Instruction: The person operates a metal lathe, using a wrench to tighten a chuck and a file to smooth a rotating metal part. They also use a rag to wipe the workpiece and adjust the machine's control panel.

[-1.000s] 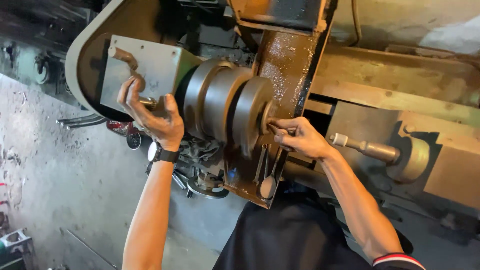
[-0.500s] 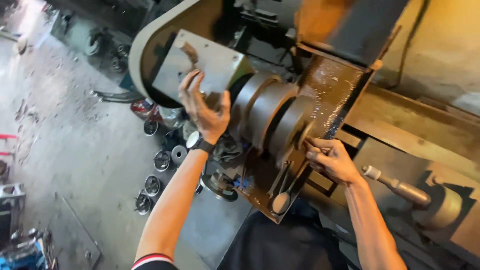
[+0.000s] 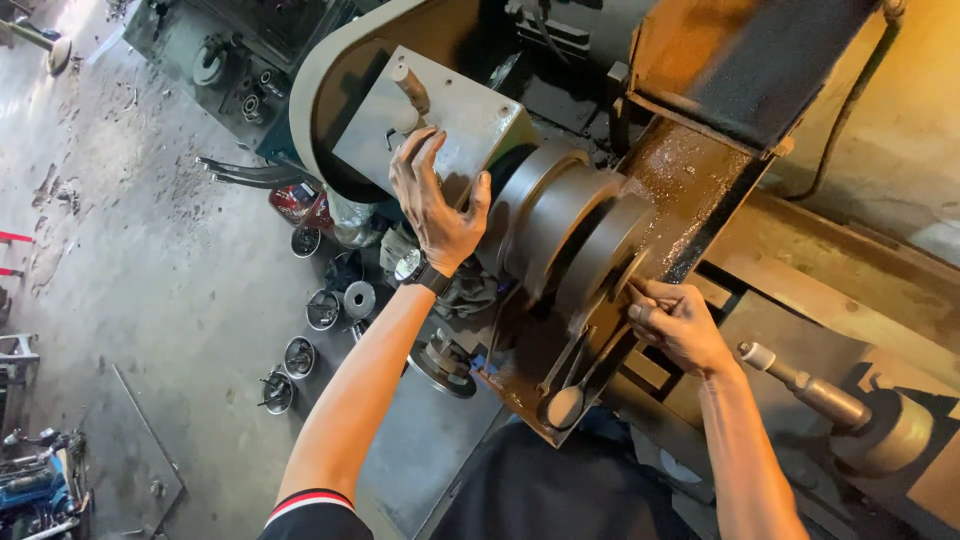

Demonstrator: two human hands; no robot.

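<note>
On a gritty workshop floor [image 3: 150, 280], the left hand [image 3: 435, 205] lay open, bracing the lathe's grey chuck [image 3: 560, 235] at frame centre; the right hand [image 3: 680, 325] gripped something small, unidentifiable, against its face.

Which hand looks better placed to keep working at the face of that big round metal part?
Probably the right hand: its fingertips sit at the face of the round chuck. The left hand rests farther back, by the grey housing.
</note>
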